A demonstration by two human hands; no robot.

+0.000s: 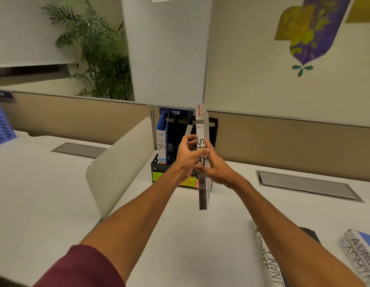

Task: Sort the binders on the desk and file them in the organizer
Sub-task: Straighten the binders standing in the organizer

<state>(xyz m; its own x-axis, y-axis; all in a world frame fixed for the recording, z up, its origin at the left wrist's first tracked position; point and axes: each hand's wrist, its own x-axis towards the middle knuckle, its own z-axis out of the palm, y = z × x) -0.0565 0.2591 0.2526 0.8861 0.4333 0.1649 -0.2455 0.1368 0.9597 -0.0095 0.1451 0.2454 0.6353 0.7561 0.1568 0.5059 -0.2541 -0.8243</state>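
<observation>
both the left hand (189, 156) and right hand (216, 167) clamp an upright binder (202, 154) in front of the black organizer (213, 129) on the tabletop (180, 235); filing step, next lower it into a free slot.

Office: cubicle partition (76, 112), desk (180, 235).

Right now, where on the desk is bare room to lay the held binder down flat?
The widest bare patch is the white desk between the two forearms, in front of the organizer. More room lies between the right forearm and the grey cable hatch. The near right corner is crowded: FINANCE binders and ADMIN binders lie there.
</observation>
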